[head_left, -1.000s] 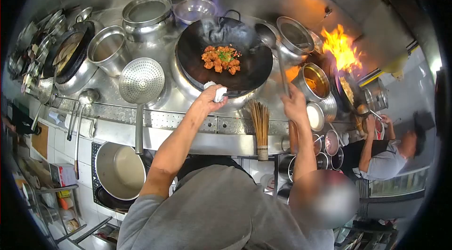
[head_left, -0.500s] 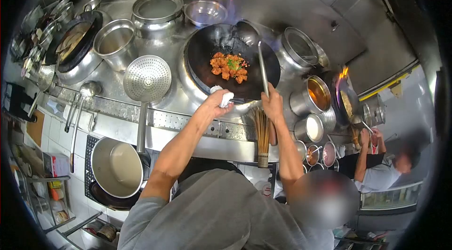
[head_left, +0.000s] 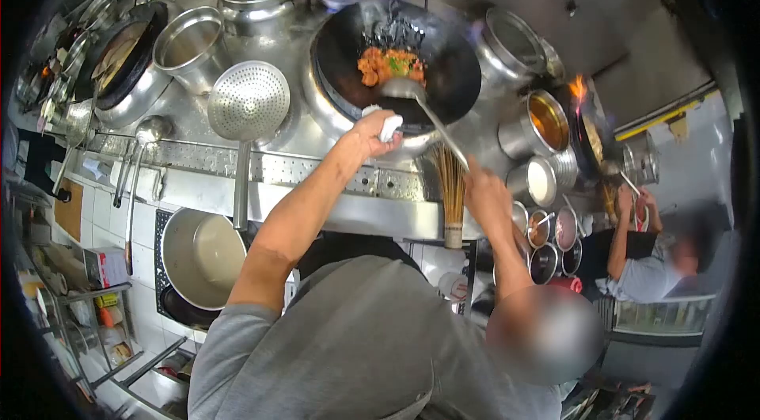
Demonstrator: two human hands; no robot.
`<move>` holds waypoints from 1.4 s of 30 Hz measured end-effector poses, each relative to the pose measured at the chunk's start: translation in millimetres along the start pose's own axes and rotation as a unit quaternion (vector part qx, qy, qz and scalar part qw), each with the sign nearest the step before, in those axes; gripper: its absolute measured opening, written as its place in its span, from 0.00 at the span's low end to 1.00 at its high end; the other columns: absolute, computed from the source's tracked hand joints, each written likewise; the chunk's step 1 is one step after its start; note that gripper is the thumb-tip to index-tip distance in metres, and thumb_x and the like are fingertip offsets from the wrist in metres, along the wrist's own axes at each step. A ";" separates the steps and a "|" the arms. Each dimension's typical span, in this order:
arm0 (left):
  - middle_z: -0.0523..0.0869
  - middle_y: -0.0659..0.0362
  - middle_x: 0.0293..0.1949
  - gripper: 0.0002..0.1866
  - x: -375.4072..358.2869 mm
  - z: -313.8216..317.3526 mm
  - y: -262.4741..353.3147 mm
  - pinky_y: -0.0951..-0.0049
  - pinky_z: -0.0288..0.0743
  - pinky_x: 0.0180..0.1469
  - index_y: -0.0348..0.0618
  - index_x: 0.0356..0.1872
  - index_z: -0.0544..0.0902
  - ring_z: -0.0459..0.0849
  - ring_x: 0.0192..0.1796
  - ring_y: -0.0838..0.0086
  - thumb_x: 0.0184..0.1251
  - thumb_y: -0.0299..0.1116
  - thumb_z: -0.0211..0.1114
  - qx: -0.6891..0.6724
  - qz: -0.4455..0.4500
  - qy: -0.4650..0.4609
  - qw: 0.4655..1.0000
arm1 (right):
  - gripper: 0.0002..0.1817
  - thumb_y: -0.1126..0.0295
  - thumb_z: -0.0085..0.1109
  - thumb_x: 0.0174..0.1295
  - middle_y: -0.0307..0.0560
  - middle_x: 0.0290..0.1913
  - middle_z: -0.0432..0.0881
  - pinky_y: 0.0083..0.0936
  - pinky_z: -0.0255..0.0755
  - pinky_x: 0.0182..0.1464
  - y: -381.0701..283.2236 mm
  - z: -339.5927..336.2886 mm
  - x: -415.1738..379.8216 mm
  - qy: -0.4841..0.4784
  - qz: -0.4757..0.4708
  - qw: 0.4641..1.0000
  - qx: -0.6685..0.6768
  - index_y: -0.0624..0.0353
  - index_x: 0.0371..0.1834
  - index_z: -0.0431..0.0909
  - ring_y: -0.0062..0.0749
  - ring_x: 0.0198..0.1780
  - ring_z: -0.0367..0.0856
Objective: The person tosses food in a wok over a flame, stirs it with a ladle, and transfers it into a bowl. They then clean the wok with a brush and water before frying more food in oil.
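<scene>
A black wok (head_left: pixel 451 64) sits on the steel range, with orange-brown fried pieces (head_left: pixel 370 70) and some chopped green inside. At the wok's near rim, my left hand (head_left: pixel 370 133) is closed on a folded white cloth (head_left: pixel 390 129). My right hand (head_left: pixel 486 197) grips the long handle of a metal ladle (head_left: pixel 404 88), whose bowl rests at the near side of the food. Just left of my right hand stands a bamboo brush (head_left: pixel 452 206).
A perforated skimmer (head_left: pixel 249 101) lies left of the wok. Pots of amber liquid (head_left: pixel 548 124) and white liquid (head_left: pixel 541 182) stand to the right. A large pot (head_left: pixel 202 258) is low left. At far right a co-worker (head_left: pixel 649 262) stands beside another wok with flames.
The ladle's bowl has come from the wok's far side down to the food. My right hand has moved right and nearer to me. The food lies farther back in the wok.
</scene>
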State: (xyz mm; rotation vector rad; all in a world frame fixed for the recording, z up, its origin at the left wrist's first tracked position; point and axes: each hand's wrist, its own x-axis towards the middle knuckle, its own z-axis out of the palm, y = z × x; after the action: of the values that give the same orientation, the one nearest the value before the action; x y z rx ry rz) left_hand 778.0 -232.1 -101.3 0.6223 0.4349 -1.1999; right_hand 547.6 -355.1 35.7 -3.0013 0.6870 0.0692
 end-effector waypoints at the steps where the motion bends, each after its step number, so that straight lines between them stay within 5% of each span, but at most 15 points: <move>1: 0.77 0.53 0.27 0.09 7.7 -7.4 -2.6 0.77 0.70 0.20 0.39 0.31 0.75 0.75 0.26 0.67 0.66 0.34 0.56 -0.012 -0.011 -0.018 1.000 | 0.25 0.69 0.53 0.62 0.61 0.39 0.81 0.49 0.73 0.43 -4.2 10.9 12.4 0.014 0.005 1.000 -0.003 0.50 0.64 0.68 0.58 0.42 0.81; 3: 0.75 0.55 0.24 0.10 -29.3 13.8 -18.2 0.77 0.68 0.18 0.41 0.31 0.74 0.74 0.24 0.68 0.67 0.37 0.55 -0.035 0.024 0.061 0.997 | 0.25 0.69 0.54 0.61 0.62 0.40 0.81 0.49 0.73 0.43 -11.3 5.0 18.1 0.003 0.009 1.000 0.000 0.50 0.64 0.68 0.58 0.42 0.81; 7: 0.75 0.54 0.26 0.10 -122.8 41.0 -41.6 0.77 0.69 0.19 0.40 0.32 0.73 0.76 0.25 0.69 0.67 0.37 0.55 0.015 -0.052 0.053 0.997 | 0.25 0.66 0.55 0.62 0.58 0.41 0.83 0.49 0.74 0.44 13.5 -33.9 -11.6 -0.022 -0.045 0.999 0.007 0.44 0.64 0.68 0.57 0.40 0.82; 9: 0.75 0.54 0.26 0.10 -111.3 37.5 -32.3 0.77 0.70 0.19 0.39 0.34 0.73 0.77 0.26 0.69 0.66 0.36 0.55 0.010 -0.060 -0.028 0.998 | 0.27 0.72 0.53 0.58 0.57 0.41 0.83 0.47 0.74 0.47 -0.1 -54.0 -9.0 -0.051 -0.003 0.998 -0.025 0.45 0.64 0.69 0.54 0.45 0.81; 13: 0.76 0.54 0.26 0.08 -63.5 22.6 -25.0 0.76 0.71 0.19 0.42 0.34 0.73 0.77 0.26 0.69 0.65 0.36 0.56 -0.011 -0.043 -0.024 0.999 | 0.21 0.66 0.52 0.61 0.61 0.41 0.82 0.50 0.72 0.48 -31.8 -16.6 46.0 0.030 0.015 0.999 -0.039 0.48 0.60 0.73 0.56 0.45 0.80; 15: 0.76 0.55 0.25 0.08 -71.2 11.2 -49.2 0.75 0.71 0.18 0.43 0.35 0.74 0.77 0.24 0.69 0.65 0.37 0.56 0.050 0.059 0.049 0.996 | 0.22 0.66 0.52 0.62 0.61 0.41 0.82 0.50 0.72 0.47 -34.0 0.6 57.6 0.049 0.030 0.998 -0.018 0.48 0.61 0.72 0.57 0.44 0.80; 19: 0.77 0.57 0.24 0.07 -114.7 -7.5 -61.0 0.74 0.72 0.18 0.45 0.34 0.75 0.76 0.23 0.68 0.66 0.37 0.56 0.094 0.043 0.034 0.994 | 0.23 0.66 0.53 0.62 0.61 0.39 0.82 0.49 0.73 0.45 -13.6 -9.4 25.1 0.102 0.030 0.994 0.007 0.47 0.62 0.70 0.59 0.42 0.80; 23: 0.75 0.55 0.24 0.10 -71.5 13.6 -9.1 0.80 0.62 0.16 0.40 0.32 0.74 0.74 0.23 0.70 0.66 0.37 0.56 0.009 0.006 0.051 0.999 | 0.25 0.67 0.56 0.60 0.62 0.37 0.82 0.50 0.72 0.45 12.1 -38.6 -14.2 0.027 0.001 0.999 0.038 0.45 0.63 0.70 0.59 0.41 0.80; 29: 0.75 0.54 0.25 0.08 -110.6 45.6 -27.7 0.78 0.65 0.17 0.42 0.34 0.75 0.75 0.25 0.70 0.67 0.36 0.53 0.074 -0.040 0.043 0.996 | 0.24 0.70 0.56 0.59 0.63 0.36 0.81 0.50 0.71 0.44 3.2 -69.4 -53.0 0.001 -0.012 1.000 -0.001 0.46 0.61 0.73 0.61 0.41 0.79; 33: 0.75 0.55 0.26 0.09 -78.2 43.1 -12.5 0.77 0.66 0.18 0.42 0.36 0.75 0.76 0.26 0.70 0.67 0.37 0.53 0.053 -0.033 0.034 0.997 | 0.24 0.67 0.55 0.60 0.60 0.39 0.82 0.46 0.75 0.45 -13.0 -31.5 -4.5 0.029 -0.019 0.999 -0.039 0.46 0.62 0.71 0.57 0.40 0.82; 37: 0.75 0.57 0.25 0.09 -57.3 4.3 -43.4 0.75 0.71 0.18 0.44 0.35 0.74 0.76 0.24 0.69 0.66 0.38 0.55 0.055 0.082 0.023 0.995 | 0.23 0.66 0.52 0.63 0.61 0.39 0.82 0.50 0.73 0.46 -38.8 9.1 45.6 0.063 0.039 0.997 -0.017 0.44 0.64 0.68 0.59 0.43 0.80; 40: 0.76 0.56 0.27 0.06 -96.0 1.8 -55.8 0.73 0.71 0.18 0.45 0.35 0.73 0.75 0.23 0.69 0.66 0.35 0.54 0.140 0.022 0.003 0.990 | 0.24 0.65 0.52 0.63 0.61 0.39 0.82 0.50 0.74 0.45 -26.0 6.2 37.0 0.090 0.061 0.994 0.007 0.43 0.65 0.67 0.58 0.42 0.80; 42: 0.75 0.57 0.26 0.05 -94.8 -4.3 -52.4 0.73 0.70 0.17 0.45 0.35 0.73 0.74 0.23 0.70 0.66 0.34 0.54 0.056 0.013 -0.012 0.998 | 0.24 0.65 0.54 0.62 0.61 0.40 0.82 0.49 0.73 0.45 -14.3 -3.8 17.0 0.081 0.056 0.995 0.024 0.43 0.63 0.69 0.58 0.43 0.80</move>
State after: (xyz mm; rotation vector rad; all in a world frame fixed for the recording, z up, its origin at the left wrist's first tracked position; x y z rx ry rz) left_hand 698.6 -172.9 -57.2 0.7063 0.3394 -1.2124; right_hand 569.2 -349.9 39.2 -2.9441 0.8582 -0.1835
